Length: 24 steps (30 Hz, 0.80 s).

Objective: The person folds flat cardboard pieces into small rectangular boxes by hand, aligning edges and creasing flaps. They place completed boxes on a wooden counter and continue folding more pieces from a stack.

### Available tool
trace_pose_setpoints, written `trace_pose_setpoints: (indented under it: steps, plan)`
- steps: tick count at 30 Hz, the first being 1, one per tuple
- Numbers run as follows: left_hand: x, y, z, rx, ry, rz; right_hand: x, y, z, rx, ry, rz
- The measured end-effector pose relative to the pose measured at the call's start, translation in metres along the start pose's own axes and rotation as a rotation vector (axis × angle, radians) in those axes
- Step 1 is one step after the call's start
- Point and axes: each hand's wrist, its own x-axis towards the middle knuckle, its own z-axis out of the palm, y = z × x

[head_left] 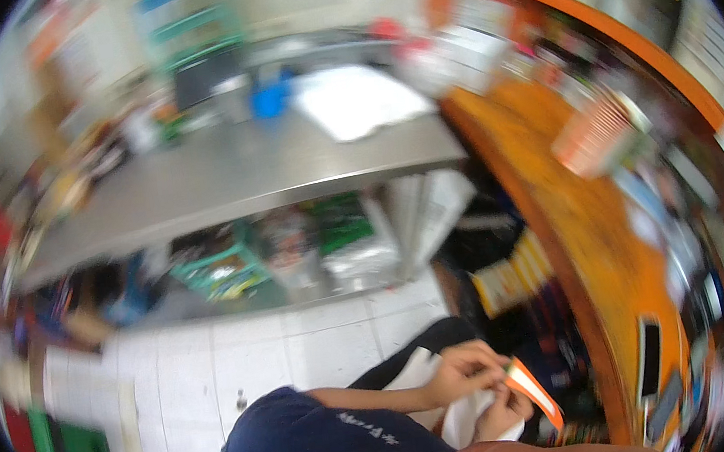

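Observation:
A small flat orange and white packet [535,392] sticks out from between my two hands. Fingers of my left hand [459,374] are closed on its near-left end, where a bit of green shows. Just below, my right hand [501,415] is curled at the same end of the packet, its fingers bent and partly hidden. Something white, like paper or a bag [462,418], hangs beneath and around both hands; whether a hand grips it is unclear. My dark blue shirt [316,450] fills the lower middle.
On my right stands an orange-brown wooden counter [581,263] bearing a phone [651,355], a striped orange tub [599,136] and clutter. Ahead, a steel table [283,159] holds white sheets [359,101] and a blue container [271,98]. Beneath it sits a green crate [224,273]. Much is blurred.

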Motion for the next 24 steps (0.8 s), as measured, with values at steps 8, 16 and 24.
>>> trace_pose_setpoints:
  steps: [8,16,24]
  plan:
    - [-0.012,0.022,-0.007,0.328,-0.076,0.259,0.028,0.008,0.015,0.029,-0.172,-0.022]
    - [-0.036,0.027,-0.035,0.406,-0.003,0.085,0.005,0.017,0.047,0.21,-0.471,0.011]
    - [-0.04,0.024,-0.033,0.171,0.162,0.237,-0.005,-0.032,0.08,-0.043,-0.359,-0.152]
